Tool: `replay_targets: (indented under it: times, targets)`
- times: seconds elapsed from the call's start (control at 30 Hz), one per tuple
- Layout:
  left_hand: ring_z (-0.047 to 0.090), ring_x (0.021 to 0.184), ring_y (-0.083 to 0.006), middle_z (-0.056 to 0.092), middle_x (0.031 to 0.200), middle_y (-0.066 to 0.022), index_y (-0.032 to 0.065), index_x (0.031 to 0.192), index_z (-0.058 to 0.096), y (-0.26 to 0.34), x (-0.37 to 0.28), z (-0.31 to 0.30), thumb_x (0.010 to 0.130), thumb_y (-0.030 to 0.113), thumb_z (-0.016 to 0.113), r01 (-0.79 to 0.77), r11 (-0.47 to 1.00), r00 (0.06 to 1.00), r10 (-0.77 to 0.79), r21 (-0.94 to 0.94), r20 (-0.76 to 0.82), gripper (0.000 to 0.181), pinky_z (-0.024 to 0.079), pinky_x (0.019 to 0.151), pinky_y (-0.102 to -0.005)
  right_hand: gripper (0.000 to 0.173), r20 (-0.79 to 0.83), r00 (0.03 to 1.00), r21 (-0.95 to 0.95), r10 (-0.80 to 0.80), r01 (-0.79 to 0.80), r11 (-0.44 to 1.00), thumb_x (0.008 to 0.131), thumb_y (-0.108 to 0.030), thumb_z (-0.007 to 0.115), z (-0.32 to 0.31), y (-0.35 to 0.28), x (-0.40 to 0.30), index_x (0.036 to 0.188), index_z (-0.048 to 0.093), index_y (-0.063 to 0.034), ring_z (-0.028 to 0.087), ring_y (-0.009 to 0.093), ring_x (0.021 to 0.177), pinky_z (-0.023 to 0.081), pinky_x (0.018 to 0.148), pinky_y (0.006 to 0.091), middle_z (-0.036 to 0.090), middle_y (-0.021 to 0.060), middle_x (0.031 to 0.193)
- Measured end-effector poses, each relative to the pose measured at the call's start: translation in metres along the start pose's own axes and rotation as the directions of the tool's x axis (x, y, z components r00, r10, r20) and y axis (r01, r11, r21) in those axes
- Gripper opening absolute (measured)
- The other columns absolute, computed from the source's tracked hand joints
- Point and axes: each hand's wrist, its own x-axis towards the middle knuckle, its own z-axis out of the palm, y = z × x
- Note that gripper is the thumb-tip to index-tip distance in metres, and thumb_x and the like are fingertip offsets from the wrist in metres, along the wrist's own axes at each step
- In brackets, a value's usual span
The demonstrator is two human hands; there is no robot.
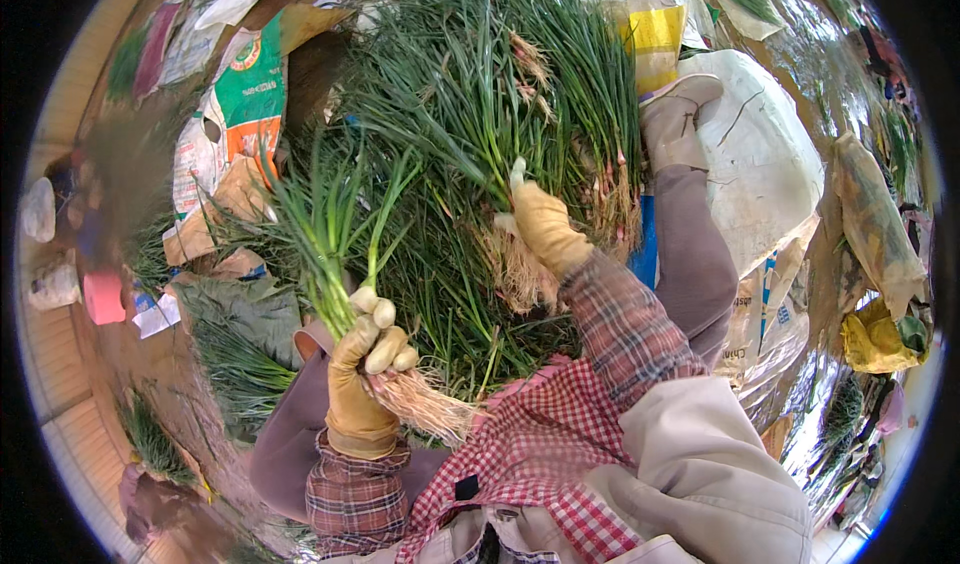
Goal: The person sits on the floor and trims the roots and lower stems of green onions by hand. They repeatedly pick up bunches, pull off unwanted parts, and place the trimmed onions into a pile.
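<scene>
My left hand [367,369], in a yellow work glove with pale fingertips, is closed around a bunch of green onions [326,286]. Their leaves point up and away from me, and their pale roots [427,402] hang out to the right over my lap. My right hand [551,226], gloved the same way, reaches into a large heap of green onions [450,61]. Its fingers close on a clump of stems [491,177] there, whose tangled roots [517,264] show below the glove. The palm side of this hand is hidden.
A green, white and orange woven sack [251,87] lies left of the heap. To the right, beyond my leg, is a large white sack [757,159]. More green onions [244,369] lie beside my left knee. A pink roll [103,298] stands farther left.
</scene>
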Motion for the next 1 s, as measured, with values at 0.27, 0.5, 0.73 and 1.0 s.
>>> replay_targets:
  times: [0.27, 0.5, 0.73, 1.0]
  targets:
    - [0.047, 0.058, -0.0084, 0.056, 0.091, -0.0061, 0.0061, 0.11, 0.054, -0.017, -0.011, -0.021, 0.087, 0.009, 0.057, 0.066, 0.997, 0.996, -0.069, 0.038, 0.063, 0.023, 0.04, 0.058, -0.0259, 0.055, 0.342, 0.819, 0.898, -0.46, -0.141, 0.417, 0.091, -0.053, 0.047, -0.051, -0.059, -0.134, 0.111, 0.062, -0.005, 0.06, 0.018, 0.084, 0.048, 0.071, 0.0324, 0.066, 0.0061, 0.093]
    - [0.053, 0.065, -0.0138, 0.059, 0.089, -0.0059, 0.0075, 0.109, 0.055, -0.033, -0.019, -0.036, 0.086, 0.01, 0.056, 0.195, 0.929, 0.977, -0.154, -0.314, 0.148, 0.024, 0.045, 0.059, -0.0308, 0.026, 0.066, 0.89, 0.946, -0.452, -0.199, -0.255, 0.092, -0.031, 0.056, -0.028, -0.124, -0.132, 0.093, 0.053, -0.0061, 0.054, 0.011, 0.059, 0.047, 0.056, 0.0264, 0.055, 0.0027, 0.068]
    - [0.053, 0.063, -0.0093, 0.063, 0.091, -0.0043, 0.004, 0.118, 0.055, -0.029, -0.008, -0.049, 0.092, 0.01, 0.046, 0.041, 0.993, 0.984, -0.059, -0.109, -0.168, 0.028, 0.049, 0.061, -0.0267, 0.031, -0.376, 0.893, 0.35, -0.246, 0.383, 0.855, 0.089, -0.03, 0.05, 0.013, -0.126, -0.097, 0.079, 0.061, -0.0026, 0.063, 0.039, 0.072, 0.05, 0.062, 0.0443, 0.063, 0.0217, 0.076]
    - [0.058, 0.062, -0.011, 0.067, 0.089, -0.0111, -0.0016, 0.111, 0.059, -0.009, -0.019, -0.053, 0.09, 0.011, 0.052, 0.031, 0.979, 0.986, 0.003, 0.2, -0.169, 0.025, 0.05, 0.058, -0.0235, 0.06, 0.522, 0.8, 0.138, -0.296, 0.264, 0.955, 0.084, -0.054, 0.057, 0.094, -0.036, -0.09, 0.102, 0.063, 0.0026, 0.062, 0.03, 0.089, 0.048, 0.08, 0.0417, 0.064, 0.0174, 0.095]
